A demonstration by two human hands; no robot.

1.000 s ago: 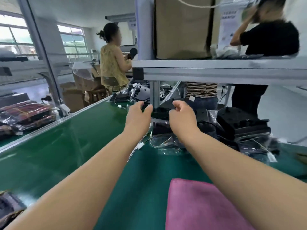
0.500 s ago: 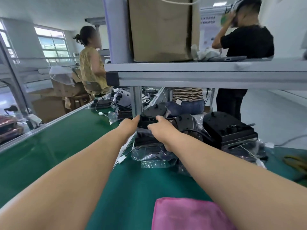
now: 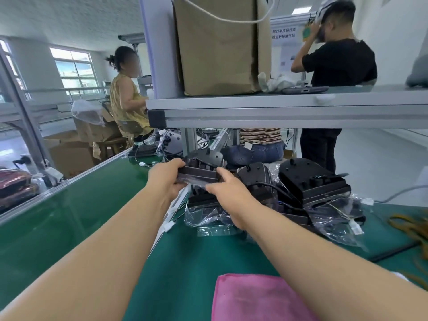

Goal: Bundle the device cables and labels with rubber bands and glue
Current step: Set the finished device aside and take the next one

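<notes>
Belt (image 3: 69, 216): green, runs from me toward 11 o'clock.
Shelf (image 3: 278, 112): grey metal, crosses the view from 12 to 3 o'clock, above the pile.
Box (image 3: 220, 47): brown cardboard, stands on the shelf at 12 o'clock.
Cloth (image 3: 254, 297): pink, lies flat on the belt at 6 o'clock, beneath my right forearm.
Pile (image 3: 312, 181): black units, several in clear bags, on the belt from 12 to 3 o'clock under the shelf.
Device (image 3: 199, 176): dark, boxy, at 12 o'clock between my hands, above another bagged unit; I cannot tell whether the two touch.
Left hand (image 3: 165, 179): my fingers curl round the device's left end, clamped on it.
Right hand (image 3: 228, 191): I grip the device's right end, thumb along its near edge, fingers wrapped out of sight.
Cable (image 3: 273, 186): black, arcs over the unit just right of my right hand.
Bands (image 3: 405, 224): yellowish loops on the belt at 3 o'clock, well apart from my hands.
Plug (image 3: 168, 227): small, white, on a thin wire, on the belt below my left wrist.
</notes>
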